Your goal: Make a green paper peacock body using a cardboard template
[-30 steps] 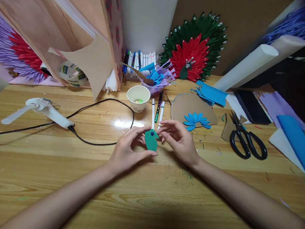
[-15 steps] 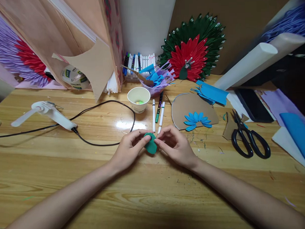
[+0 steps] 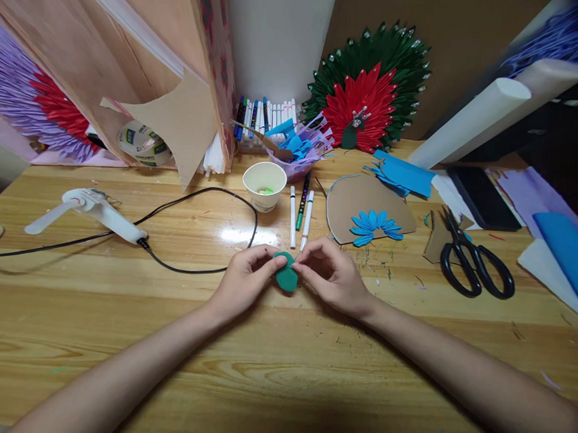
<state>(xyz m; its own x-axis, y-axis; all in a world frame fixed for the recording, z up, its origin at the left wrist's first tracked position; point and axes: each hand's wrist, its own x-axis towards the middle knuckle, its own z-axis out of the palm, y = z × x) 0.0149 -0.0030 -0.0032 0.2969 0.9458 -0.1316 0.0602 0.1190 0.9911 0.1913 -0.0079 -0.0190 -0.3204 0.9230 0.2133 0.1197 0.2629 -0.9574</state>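
Note:
A small green rounded cutout, paper or foam, is held just above the table in the middle of the view. My left hand pinches its left side, thumb lying on the front face. On its right edge, the thumb and fingertips of my right hand are closed together; whether they also hold something tiny is too small to tell. Behind the hands lie two white markers and a dark patterned pen. Blue petals are arranged in a fan on a brown cardboard piece to the right.
A paper cup stands behind the markers. Black-handled scissors lie at right near a dark phone. At left rests a white glue gun with a looping black cord. A red-and-green peacock craft stands at the back.
Both hands keep their grip on the green cutout, which is turned slightly so more of its face shows. The whole view has shifted a little.

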